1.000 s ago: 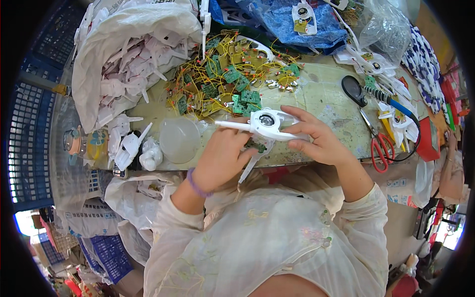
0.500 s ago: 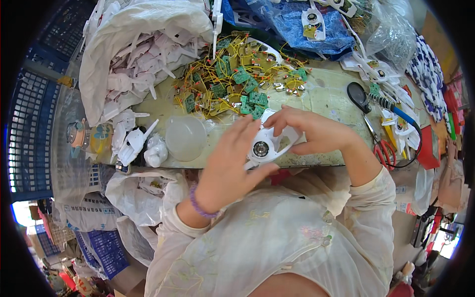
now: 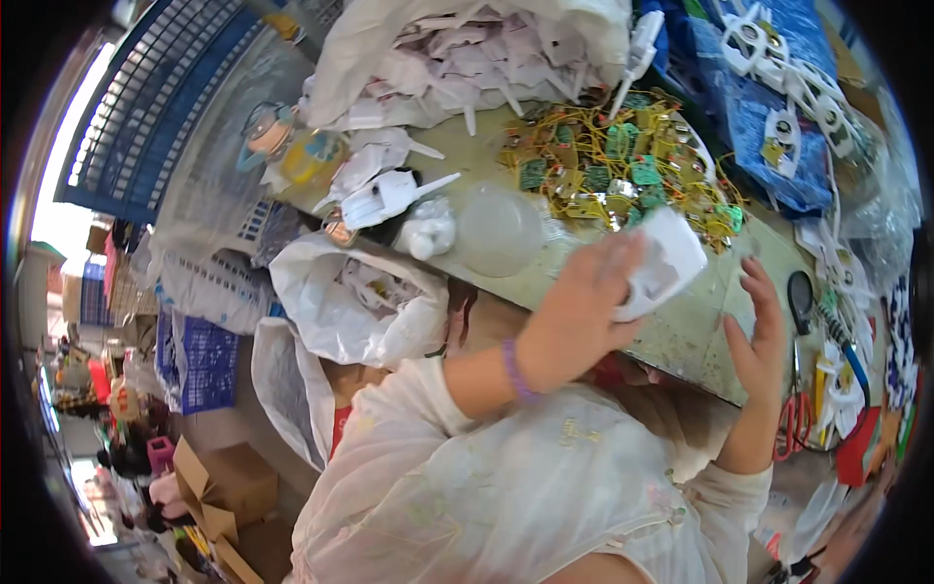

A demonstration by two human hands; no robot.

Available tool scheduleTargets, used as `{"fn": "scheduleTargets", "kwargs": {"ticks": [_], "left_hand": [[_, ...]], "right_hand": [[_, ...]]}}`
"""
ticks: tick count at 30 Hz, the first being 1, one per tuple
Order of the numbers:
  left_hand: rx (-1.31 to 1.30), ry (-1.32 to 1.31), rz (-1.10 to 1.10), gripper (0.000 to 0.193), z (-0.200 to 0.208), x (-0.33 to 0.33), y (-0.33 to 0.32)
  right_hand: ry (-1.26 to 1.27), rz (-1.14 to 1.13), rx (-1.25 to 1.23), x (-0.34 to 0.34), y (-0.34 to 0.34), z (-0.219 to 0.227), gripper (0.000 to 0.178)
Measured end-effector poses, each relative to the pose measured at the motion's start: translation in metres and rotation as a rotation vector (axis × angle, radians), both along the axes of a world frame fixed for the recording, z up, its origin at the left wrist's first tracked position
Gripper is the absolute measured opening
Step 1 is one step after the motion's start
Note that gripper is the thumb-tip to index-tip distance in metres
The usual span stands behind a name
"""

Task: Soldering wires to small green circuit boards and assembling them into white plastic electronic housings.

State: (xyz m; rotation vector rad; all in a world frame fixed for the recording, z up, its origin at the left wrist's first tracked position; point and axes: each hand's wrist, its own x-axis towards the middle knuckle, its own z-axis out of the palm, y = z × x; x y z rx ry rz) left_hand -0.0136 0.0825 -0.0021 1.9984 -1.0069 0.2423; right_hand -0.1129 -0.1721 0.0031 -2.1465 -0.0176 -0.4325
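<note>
My left hand (image 3: 582, 316), wearing a purple bracelet, grips a white plastic housing (image 3: 671, 261) by its left side, tilted above the front of the workbench. The housing is a hollow shell with a rounded end; it is slightly blurred. My right hand (image 3: 757, 336) is apart from it to the right, fingers spread and holding nothing. Just beyond the housing lies a heap of green circuit boards with yellow wires (image 3: 603, 165). A round translucent plastic dish (image 3: 499, 232) sits on the bench left of the housing.
A white sack (image 3: 336, 83) of white plastic parts stands at the back. Scissors (image 3: 796, 414) and a blue-handled tool with a cable (image 3: 856, 365) lie at right. An open white bag (image 3: 321, 316) hangs by the front edge. A blue plastic bag (image 3: 700, 73) is at the far right.
My right hand has let go of the white housing and moved right. My left hand has turned the housing, hiding its round black-and-silver part. The view has swung left.
</note>
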Motion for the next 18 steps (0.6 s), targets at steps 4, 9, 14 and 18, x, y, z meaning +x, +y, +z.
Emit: {"fn": "scheduleTargets", "kwargs": {"ticks": [4, 9, 14, 18], "left_hand": [[-0.427, 0.045, 0.697, 0.071, -0.012, 0.016, 0.089], [-1.088, 0.663, 1.153, 0.053, -0.081, 0.051, 0.230], [-1.053, 1.318, 1.117, 0.035, -0.110, 0.061, 0.257], [-0.803, 0.487, 1.624, 0.047, -0.070, 0.082, 0.221]], "right_hand": [[-0.045, -0.042, 0.147, -0.027, -0.011, -0.017, 0.044], [-0.010, -0.059, 0.175, -0.038, -0.002, -0.026, 0.043], [-0.013, -0.086, 0.192, -0.037, 0.006, -0.026, 0.036], [-0.021, -0.127, 0.080, -0.043, 0.014, -0.023, 0.031]]}}
